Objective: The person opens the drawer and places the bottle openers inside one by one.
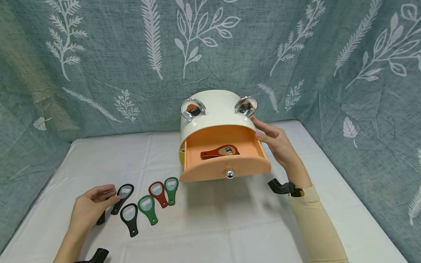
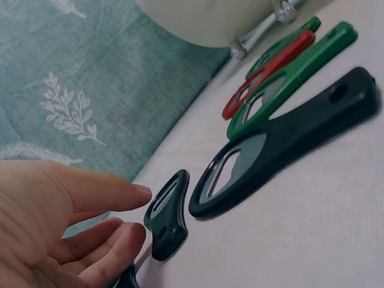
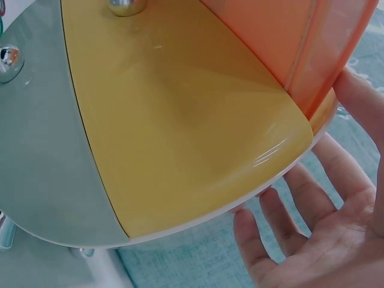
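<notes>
On the left of the table, my left hand [image 1: 88,208] hovers beside a black bottle opener [image 1: 125,191], thumb and forefinger parted with nothing between them. Its fingertips come close to that opener in the left wrist view. Part of another black bottle opener [image 1: 101,219] shows beneath the hand. My right hand [image 1: 279,144] rests its fingers along the side of a white rounded cabinet [image 1: 215,100], thumb at the edge of a pulled-out orange drawer [image 1: 225,170]. A red bottle opener [image 1: 213,152] lies inside the drawer, overlapping something mostly hidden.
Right of my left hand lie a black opener [image 1: 129,219], a red one [image 1: 158,193] and two green ones, including this nearer green opener [image 1: 148,209]. Below the drawer, the right wrist view shows a yellow drawer front [image 3: 180,132]. A patterned curtain [image 1: 115,54] hangs behind the table.
</notes>
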`<state>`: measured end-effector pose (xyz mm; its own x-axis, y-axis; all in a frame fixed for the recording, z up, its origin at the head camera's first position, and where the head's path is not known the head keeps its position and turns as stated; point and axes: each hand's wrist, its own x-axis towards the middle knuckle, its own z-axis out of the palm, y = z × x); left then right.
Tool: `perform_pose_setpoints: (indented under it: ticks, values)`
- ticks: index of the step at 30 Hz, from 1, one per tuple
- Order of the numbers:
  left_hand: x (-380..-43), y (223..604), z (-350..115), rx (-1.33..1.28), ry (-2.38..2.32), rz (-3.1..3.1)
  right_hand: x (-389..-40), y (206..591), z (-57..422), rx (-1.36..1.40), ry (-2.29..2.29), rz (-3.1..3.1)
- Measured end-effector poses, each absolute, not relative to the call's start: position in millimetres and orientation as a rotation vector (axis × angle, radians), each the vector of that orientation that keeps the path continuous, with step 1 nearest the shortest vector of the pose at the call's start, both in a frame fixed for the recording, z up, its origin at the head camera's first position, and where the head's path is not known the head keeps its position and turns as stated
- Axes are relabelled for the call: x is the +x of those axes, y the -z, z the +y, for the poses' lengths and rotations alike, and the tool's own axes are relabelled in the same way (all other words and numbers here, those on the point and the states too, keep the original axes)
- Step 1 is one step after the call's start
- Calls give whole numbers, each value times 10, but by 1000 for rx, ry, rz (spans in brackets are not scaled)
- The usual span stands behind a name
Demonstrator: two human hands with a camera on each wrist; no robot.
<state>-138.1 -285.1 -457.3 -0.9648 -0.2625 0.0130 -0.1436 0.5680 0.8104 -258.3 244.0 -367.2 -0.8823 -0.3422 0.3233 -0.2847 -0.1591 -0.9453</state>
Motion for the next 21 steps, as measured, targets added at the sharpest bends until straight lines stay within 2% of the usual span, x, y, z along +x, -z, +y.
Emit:
perform_pose_setpoints:
  ticks: [5,10,21]
  values:
    - [-1350,4554,-2848,278,1151,-2783,-2584,3675,2445,-751,2237,2012]
    - [-1363,4556,-2820,89,1257,-2775,-2588,3681,2447,-740,2238,2013]
    - [-1380,4551,-2792,-89,1441,-2761,-2586,3683,2444,-740,2244,2010]
